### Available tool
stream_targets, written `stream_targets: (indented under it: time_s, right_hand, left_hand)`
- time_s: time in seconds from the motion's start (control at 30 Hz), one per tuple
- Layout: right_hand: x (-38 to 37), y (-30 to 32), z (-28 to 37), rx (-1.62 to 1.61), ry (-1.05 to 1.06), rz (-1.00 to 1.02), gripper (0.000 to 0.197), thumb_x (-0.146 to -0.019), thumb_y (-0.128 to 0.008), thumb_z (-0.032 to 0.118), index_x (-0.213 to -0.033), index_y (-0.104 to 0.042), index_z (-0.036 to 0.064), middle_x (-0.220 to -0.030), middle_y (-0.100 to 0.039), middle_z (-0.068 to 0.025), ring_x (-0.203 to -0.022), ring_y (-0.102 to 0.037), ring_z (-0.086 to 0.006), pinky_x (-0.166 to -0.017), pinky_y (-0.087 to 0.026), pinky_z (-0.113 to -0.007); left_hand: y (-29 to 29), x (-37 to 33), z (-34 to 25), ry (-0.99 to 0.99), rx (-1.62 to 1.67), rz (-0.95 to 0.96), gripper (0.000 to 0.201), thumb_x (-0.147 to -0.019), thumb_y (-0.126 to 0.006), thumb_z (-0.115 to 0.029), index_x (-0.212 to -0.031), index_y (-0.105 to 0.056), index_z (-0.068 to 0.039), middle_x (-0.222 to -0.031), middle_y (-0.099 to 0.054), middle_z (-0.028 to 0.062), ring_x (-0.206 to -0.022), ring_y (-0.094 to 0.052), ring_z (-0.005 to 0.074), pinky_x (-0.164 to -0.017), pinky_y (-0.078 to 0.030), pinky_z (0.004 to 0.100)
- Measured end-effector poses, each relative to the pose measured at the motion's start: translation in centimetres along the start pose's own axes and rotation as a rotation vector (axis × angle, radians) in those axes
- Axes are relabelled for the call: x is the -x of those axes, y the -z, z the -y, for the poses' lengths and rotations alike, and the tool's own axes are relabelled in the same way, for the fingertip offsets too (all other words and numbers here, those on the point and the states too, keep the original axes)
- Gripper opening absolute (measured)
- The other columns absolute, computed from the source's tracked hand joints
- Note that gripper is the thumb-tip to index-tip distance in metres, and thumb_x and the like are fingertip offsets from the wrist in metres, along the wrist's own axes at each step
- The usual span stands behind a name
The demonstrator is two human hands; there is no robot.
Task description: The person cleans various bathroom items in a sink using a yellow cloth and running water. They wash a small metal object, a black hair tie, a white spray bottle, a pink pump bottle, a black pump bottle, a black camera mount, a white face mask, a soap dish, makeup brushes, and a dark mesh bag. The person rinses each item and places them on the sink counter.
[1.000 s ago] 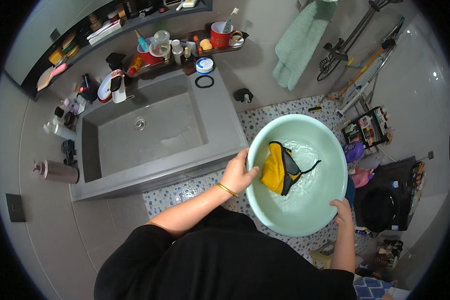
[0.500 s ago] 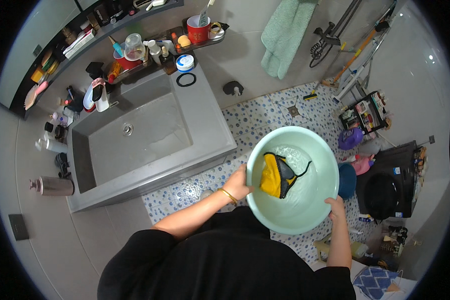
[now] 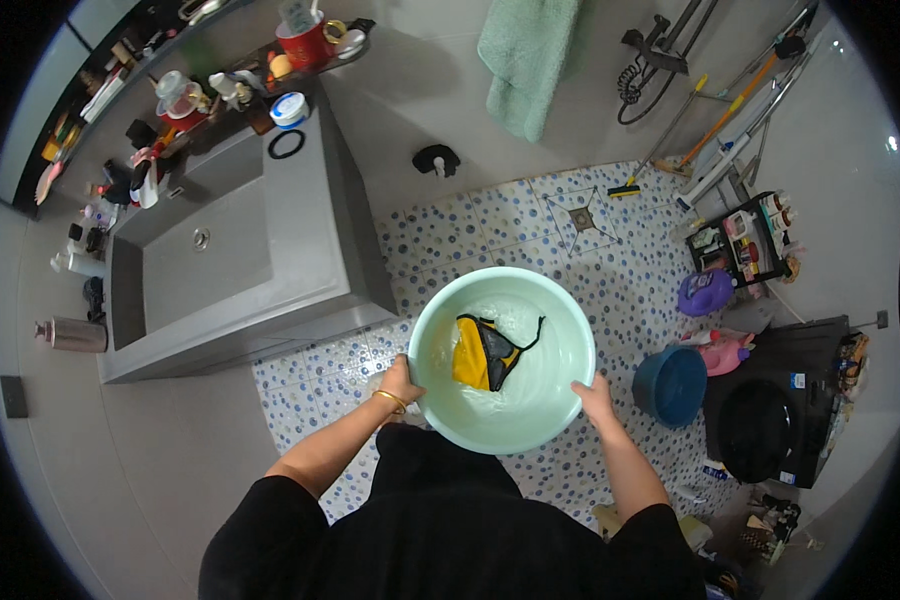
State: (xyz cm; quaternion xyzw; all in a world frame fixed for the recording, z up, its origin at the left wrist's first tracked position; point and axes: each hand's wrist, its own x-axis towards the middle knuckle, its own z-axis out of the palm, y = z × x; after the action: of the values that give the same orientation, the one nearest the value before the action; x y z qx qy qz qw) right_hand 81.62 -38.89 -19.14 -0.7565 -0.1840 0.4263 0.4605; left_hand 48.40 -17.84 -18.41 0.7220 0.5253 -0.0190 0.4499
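Between my two hands is a large mint-green basin (image 3: 560,420), held by its rim in front of my body. My left hand (image 3: 400,384) grips the left side of the rim; a gold bangle (image 3: 390,401) circles that wrist. On the opposite side, the fingers of my right hand (image 3: 595,397) are closed on the rim. Inside lies a yellow and black piece of fabric (image 3: 484,353) with a dark cord trailing to the right. Clear water around it shows bright ripples. The fingers beneath the basin are hidden.
A grey sink (image 3: 300,230) stands to the left, toiletries along its back. Ahead, a green towel (image 3: 530,70) hangs on the wall above a floor drain (image 3: 581,219). At right are a blue bucket (image 3: 671,387), a purple jug (image 3: 705,291), a bottle rack (image 3: 738,240) and a black washing machine (image 3: 770,400).
The basin has shifted left in view and looks smaller, with both hands still on its rim. The sink sits farther left, and the blue bucket is now uncovered.
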Motion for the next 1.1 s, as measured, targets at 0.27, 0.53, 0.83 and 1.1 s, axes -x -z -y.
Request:
stream_targets:
  time_s: [0.27,0.53,0.83,1.1]
  right_hand:
    - [-8.5,0.0,-13.2,0.185,-0.175,-0.116,0.026,-0.071,-0.061,0.007,-0.093,-0.053,-0.0052,-0.086,-0.059,-0.0145,-0.077,-0.057,-0.0209,-0.069,-0.044,-0.031]
    - [-20.8,-3.3,-29.4,0.001,-0.271,-0.125,0.023,-0.077,-0.053,0.001,-0.099,-0.05,-0.0032,-0.089,-0.057,-0.0094,-0.082,-0.053,-0.0178,-0.075,-0.04,-0.028]
    - [-34.4,-8.2,-43.2,-0.032,-0.326,-0.206,0.033,-0.075,-0.055,0.004,-0.106,-0.045,-0.0033,-0.1,-0.053,-0.0133,-0.09,-0.051,-0.0211,-0.079,-0.039,-0.031]
    - [-36.1,-15.2,-40.6,0.981,0.303,-0.656,0.055,-0.066,-0.068,0.019,-0.11,-0.044,-0.005,-0.11,-0.049,-0.0212,-0.1,-0.048,-0.0331,-0.085,-0.037,-0.039]
  left_hand:
    - [-8.3,-9.3,4.1,0.059,-0.108,0.092,0.06,-0.052,-0.073,-0.017,-0.098,-0.039,0.003,-0.084,-0.056,0.0213,-0.079,-0.057,0.0334,-0.071,-0.046,0.0371]
    - [-20.7,-22.5,14.3,0.022,-0.149,0.085,0.063,-0.053,-0.076,-0.017,-0.1,-0.038,0.002,-0.089,-0.055,0.0208,-0.082,-0.056,0.0334,-0.072,-0.046,0.0365]
    - [-31.4,-35.8,25.1,0.088,-0.192,0.058,0.06,-0.051,-0.077,-0.019,-0.095,-0.041,0.002,-0.087,-0.056,0.0173,-0.08,-0.057,0.0294,-0.071,-0.047,0.0345]
    - [-33.3,-38.6,28.4,0.185,-0.102,0.16,0.071,-0.051,-0.078,-0.019,-0.104,-0.037,0.004,-0.098,-0.052,0.0209,-0.09,-0.054,0.0306,-0.077,-0.044,0.0348]
